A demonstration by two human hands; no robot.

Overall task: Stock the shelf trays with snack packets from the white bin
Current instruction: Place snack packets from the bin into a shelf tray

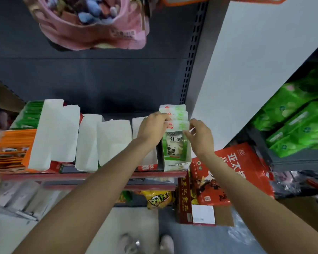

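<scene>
On the shelf (92,176), both hands grip green packets (178,118).

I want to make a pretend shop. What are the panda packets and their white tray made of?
Panda packets: probably thin plastic film, a bit glossy, with flat sealed tops and printed pictures.
White tray: looks like matte folded cardboard, with thin stiff walls and creased corners.
</scene>
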